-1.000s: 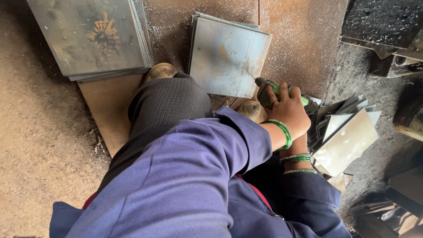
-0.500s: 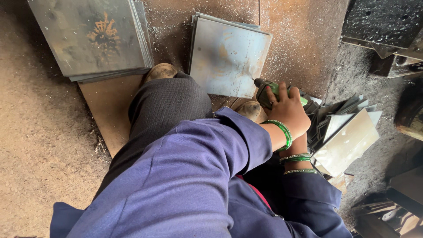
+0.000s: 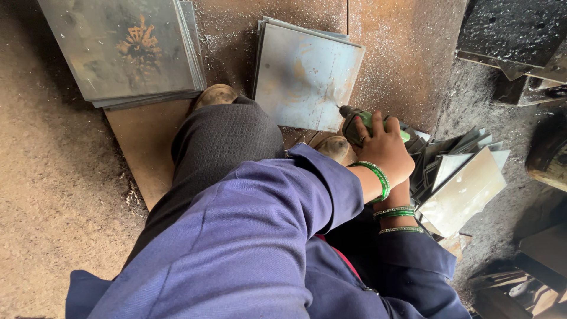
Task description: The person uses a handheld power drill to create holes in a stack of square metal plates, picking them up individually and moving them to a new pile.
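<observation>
My left hand [image 3: 385,147] is closed around a green and black power drill [image 3: 354,121]. The drill's tip rests on the near right corner of a stack of square grey metal plates [image 3: 304,77] lying on a rusty brown sheet [image 3: 407,53]. My right hand [image 3: 403,195] comes up from below, right under the left one. Only its wrist with green bangles shows and its fingers are hidden. My left arm in a blue sleeve crosses over my bent knee in dark trousers [image 3: 227,139].
A second stack of grey plates with a rust mark [image 3: 121,50] lies at the top left. Loose pale offcuts [image 3: 463,183] are piled to the right of my hands. Two worn shoes [image 3: 215,94] [image 3: 333,147] stand on the sheet. Dark metal pieces [image 3: 514,35] sit at the top right.
</observation>
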